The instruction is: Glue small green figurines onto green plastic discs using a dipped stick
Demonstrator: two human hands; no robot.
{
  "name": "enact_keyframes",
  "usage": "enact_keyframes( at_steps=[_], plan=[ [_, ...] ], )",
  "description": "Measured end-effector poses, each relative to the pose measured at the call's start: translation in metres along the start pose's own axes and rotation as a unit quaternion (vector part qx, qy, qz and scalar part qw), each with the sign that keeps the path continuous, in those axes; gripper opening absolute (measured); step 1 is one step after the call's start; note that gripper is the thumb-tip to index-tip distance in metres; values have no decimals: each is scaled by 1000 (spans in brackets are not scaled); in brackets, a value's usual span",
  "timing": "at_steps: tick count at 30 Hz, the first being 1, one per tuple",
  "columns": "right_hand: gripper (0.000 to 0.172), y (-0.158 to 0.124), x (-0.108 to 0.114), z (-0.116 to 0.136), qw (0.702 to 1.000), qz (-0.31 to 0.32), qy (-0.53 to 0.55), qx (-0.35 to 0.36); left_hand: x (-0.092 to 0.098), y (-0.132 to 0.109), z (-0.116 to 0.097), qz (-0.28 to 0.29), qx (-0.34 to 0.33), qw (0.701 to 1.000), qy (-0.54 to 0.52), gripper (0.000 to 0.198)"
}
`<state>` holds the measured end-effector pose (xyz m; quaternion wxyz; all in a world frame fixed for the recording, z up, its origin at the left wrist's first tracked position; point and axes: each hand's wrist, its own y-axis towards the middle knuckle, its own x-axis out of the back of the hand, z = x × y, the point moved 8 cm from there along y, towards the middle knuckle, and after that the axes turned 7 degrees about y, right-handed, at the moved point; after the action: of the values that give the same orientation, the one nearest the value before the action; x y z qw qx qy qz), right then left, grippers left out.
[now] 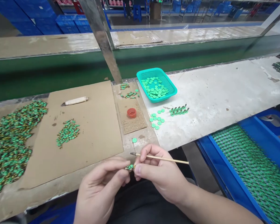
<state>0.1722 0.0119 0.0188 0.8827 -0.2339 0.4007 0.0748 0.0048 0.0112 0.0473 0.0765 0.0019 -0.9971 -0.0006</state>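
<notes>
Between my fingertips is a small green and gold figurine piece, partly hidden by the fingers. My left hand pinches its left end. My right hand closes on its other end with thumb and finger, and also carries a thin wooden-handled brush lying across the fingers, its dark tip pointing left. Just beyond the hands lies a single green disc. A small red cap sits on the cardboard strip farther back.
A teal basket holds green discs. Loose discs and rows of assembled pieces lie nearby. Left are a large heap and small pile of green-gold pieces, plus a wrapped blade tool. A blue crate stands right.
</notes>
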Motion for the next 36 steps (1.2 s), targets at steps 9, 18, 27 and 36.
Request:
enact_keyframes(
  at_steps=[9, 18, 27, 36],
  plan=[
    [60, -4, 21, 84, 775, 30, -520, 358, 13, 60, 7, -8, -49, 972, 228, 19],
    [67, 10, 3, 104, 642, 79, -651, 396, 3, 75, 24, 2, -97, 957, 275, 17],
    [22, 0, 4, 122, 683, 4, -558, 472, -5, 77, 21, 14, -97, 948, 304, 16],
    [10, 0, 9, 116, 711, -10, -523, 470, -7, 79, 19, 21, -83, 942, 325, 17]
  ],
)
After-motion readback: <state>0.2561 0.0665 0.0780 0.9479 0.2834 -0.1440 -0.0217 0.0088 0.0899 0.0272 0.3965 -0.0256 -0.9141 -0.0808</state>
